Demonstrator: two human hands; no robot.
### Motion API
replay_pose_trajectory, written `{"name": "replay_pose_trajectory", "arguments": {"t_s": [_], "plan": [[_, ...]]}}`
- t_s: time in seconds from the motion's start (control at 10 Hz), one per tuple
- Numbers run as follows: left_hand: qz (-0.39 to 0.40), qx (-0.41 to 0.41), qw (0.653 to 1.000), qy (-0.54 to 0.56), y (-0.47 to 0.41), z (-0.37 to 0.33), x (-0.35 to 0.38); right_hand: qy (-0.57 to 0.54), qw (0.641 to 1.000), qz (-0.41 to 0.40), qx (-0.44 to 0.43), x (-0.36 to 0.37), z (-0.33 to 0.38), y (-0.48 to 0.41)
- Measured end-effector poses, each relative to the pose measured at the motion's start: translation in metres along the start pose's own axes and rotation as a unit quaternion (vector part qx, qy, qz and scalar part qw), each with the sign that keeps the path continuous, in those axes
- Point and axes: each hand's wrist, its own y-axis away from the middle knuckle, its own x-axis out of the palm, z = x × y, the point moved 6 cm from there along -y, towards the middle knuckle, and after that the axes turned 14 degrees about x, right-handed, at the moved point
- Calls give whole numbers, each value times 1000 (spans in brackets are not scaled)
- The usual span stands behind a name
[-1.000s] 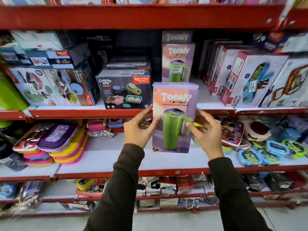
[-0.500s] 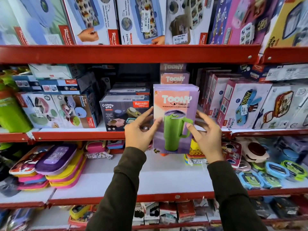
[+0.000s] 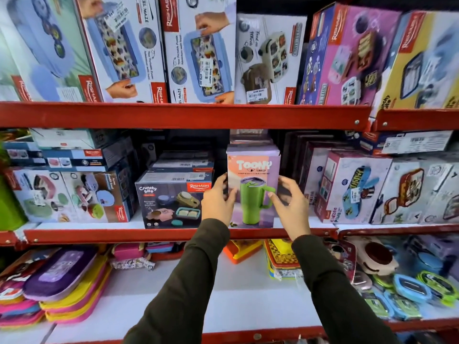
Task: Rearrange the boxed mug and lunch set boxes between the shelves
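The boxed mug [image 3: 253, 187], a tall purple-and-pink carton printed with a green handled tumbler, stands upright on the middle shelf [image 3: 99, 235], its base at the red front lip. Its long axis runs vertically and its printed face points straight out toward the camera; the pictured tumbler's handle points right. More cartons of the same design stand behind it, only their tops showing.

The left hand [image 3: 218, 202] is at the carton's left edge, fingers spread and loosely curled, the fingertips touching or nearly touching the front corner. The right hand [image 3: 290, 207] is at the right edge with its fingers splayed, one fingertip at the printed handle. Neither hand closes around the carton; motion blur at the fingers makes it hard to tell whether they press it or hover just off it. Both forearms wear dark sleeves.

Just left of the carton sits a dark lunch set box [image 3: 173, 202], lying on its long side with its face forward. To the right stands a pink-and-white lunch box carton [image 3: 352, 187], upright and slightly turned. Larger boxes fill the top shelf [image 3: 173, 115], and loose colourful lunch boxes lie on the lower shelf [image 3: 198, 306].
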Motion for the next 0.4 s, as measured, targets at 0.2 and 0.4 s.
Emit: {"name": "replay_pose_trajectory", "arguments": {"t_s": [0.2, 0.4], "plan": [[7, -19, 1000, -19, -7, 10, 8, 22, 1000, -13, 6, 7, -9, -16], [10, 12, 999, -33, -6, 5, 5, 19, 998, -62, -6, 7, -3, -11]]}}
